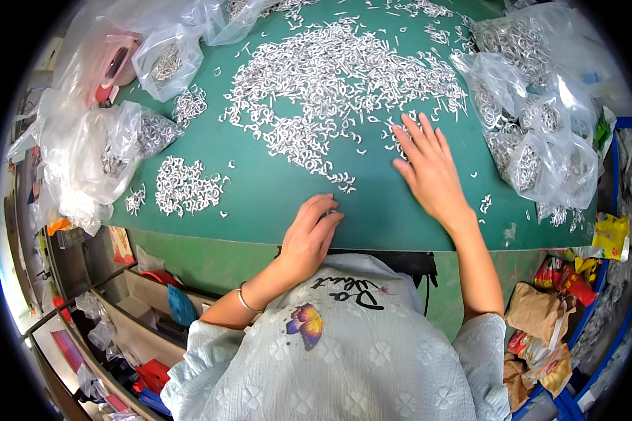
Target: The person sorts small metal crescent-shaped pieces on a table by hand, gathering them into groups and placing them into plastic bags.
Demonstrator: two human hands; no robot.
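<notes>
A broad heap of small silver metal pieces [330, 67], mostly curved with some straight, spreads over the green table [274, 224]. My right hand [428, 168] lies palm down with fingers stretched and apart. Its fingertips touch a small cluster of the pieces [392, 135] at the heap's near right side. Close to the table's front edge, my left hand [310, 228] is curled, a bracelet [248, 300] on its wrist. A bit of grey metal shows between its thumb and fingers; how many pieces it holds is hidden.
A separate pile of curved pieces [186, 186] sits at the left. Clear plastic bags of metal pieces [154, 133] lie along the left side, and more bags [530, 158] along the right. A pink container [119, 59] stands far left. Below are an open drawer [137, 305] and packets [541, 309].
</notes>
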